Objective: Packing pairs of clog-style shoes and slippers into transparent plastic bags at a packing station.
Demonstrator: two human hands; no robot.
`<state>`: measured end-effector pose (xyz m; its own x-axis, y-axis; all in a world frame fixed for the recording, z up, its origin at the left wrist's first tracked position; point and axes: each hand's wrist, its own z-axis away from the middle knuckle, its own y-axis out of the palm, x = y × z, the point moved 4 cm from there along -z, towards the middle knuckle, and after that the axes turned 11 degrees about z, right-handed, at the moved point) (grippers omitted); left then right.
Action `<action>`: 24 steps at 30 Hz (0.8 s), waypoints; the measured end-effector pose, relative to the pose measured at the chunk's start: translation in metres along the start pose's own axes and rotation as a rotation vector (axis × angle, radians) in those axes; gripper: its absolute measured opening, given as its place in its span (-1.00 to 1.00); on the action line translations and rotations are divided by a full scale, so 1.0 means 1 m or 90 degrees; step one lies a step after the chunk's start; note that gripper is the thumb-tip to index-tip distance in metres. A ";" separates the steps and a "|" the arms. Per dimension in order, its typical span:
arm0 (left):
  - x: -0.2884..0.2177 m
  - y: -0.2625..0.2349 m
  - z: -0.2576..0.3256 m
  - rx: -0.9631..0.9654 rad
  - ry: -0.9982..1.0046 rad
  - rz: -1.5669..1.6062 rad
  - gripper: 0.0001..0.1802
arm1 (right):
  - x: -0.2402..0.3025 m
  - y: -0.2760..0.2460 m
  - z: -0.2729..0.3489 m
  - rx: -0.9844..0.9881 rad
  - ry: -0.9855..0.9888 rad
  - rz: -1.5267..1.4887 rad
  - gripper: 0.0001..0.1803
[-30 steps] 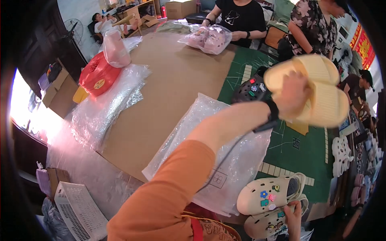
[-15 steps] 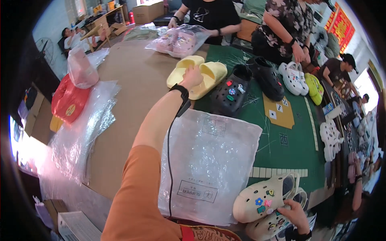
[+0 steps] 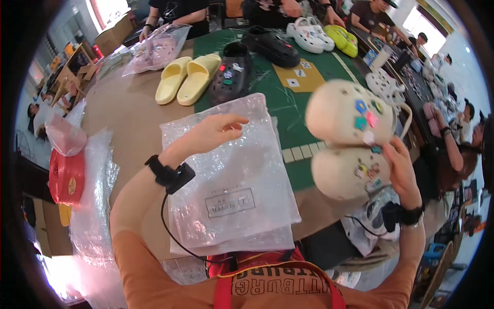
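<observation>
Beige clogs jut left from the right grip.

Glare fills a right-hand window and, seemingly, an upper-left window beside a pale bluish wall.

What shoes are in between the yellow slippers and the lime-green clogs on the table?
In the head view, going from the yellow slippers to the lime-green clogs, you pass black clogs, then white clogs.

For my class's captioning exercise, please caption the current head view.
The right hand holds two cream clogs; the left hand is over translucent plastic packaging.
</observation>
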<state>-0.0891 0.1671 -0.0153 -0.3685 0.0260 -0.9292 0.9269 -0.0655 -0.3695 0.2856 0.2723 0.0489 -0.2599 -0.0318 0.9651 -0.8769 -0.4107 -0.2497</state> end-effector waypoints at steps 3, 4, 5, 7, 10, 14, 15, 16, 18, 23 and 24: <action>-0.039 0.038 0.030 0.136 -0.020 0.036 -0.34 | 0.010 0.037 0.003 0.047 -0.010 -0.042 -0.77; -0.051 0.053 0.044 0.179 -0.011 0.062 -0.18 | 0.015 0.054 0.007 0.072 -0.013 -0.055 -0.75; -0.053 0.067 0.054 0.176 -0.010 0.062 -0.18 | 0.021 0.071 0.012 0.113 -0.003 -0.054 -0.73; -0.057 0.084 0.075 0.112 0.077 0.068 0.11 | 0.032 0.101 0.027 0.197 0.001 -0.044 -0.62; -0.047 0.080 0.113 -0.015 -0.040 0.175 0.22 | 0.043 0.135 0.049 0.278 0.007 -0.028 -0.52; -0.033 0.054 0.171 -0.223 -0.025 0.115 0.17 | 0.043 0.179 0.058 0.387 0.056 -0.001 -0.36; -0.034 0.045 0.181 -0.230 -0.026 0.113 0.17 | 0.046 0.194 0.060 0.391 0.061 -0.047 -0.34; -0.034 0.032 0.189 -0.288 -0.013 0.149 0.10 | 0.046 0.210 0.060 0.397 0.067 -0.094 -0.31; -0.028 0.008 0.200 -0.356 0.000 0.185 0.04 | 0.041 0.242 0.059 0.424 0.100 -0.147 -0.28; 0.014 -0.043 0.210 -0.492 0.027 0.175 -0.28 | 0.032 0.317 0.061 0.556 0.143 -0.261 -0.23; 0.024 -0.050 0.209 -0.503 0.017 0.178 -0.28 | 0.038 0.320 0.065 0.604 0.168 -0.234 -0.23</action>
<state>-0.1587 -0.0375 -0.0195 -0.1257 0.1364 -0.9827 0.7638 0.6454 -0.0081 0.0213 0.0806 0.0108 -0.2217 0.3923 0.8927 -0.2735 -0.9038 0.3293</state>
